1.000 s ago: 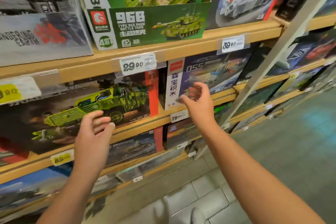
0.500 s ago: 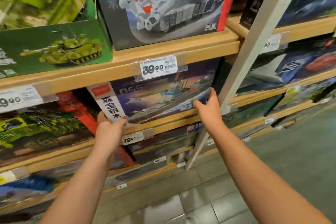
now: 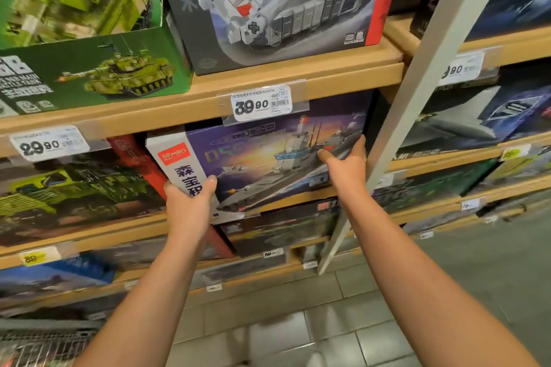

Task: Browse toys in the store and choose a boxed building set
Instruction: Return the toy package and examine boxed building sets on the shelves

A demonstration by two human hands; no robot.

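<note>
Warship box [image 3: 268, 158] on middle shelf [image 3: 298, 202] under 39.90 tag [image 3: 262, 103], gripped at both ends: left hand [image 3: 187, 205] and right hand [image 3: 347, 165], fingers curled round edges. Best drawn out level, clear of red box [image 3: 131, 152] alongside.

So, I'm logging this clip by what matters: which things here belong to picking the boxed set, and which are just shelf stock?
In the job:
- Sembo warship box, tilted out of its shelf slot
- left hand, gripping its left end
- right hand, gripping its right end

Just there:
- green tank box
- grey tank box
- 39.90 price tag
- white shelf post
</note>
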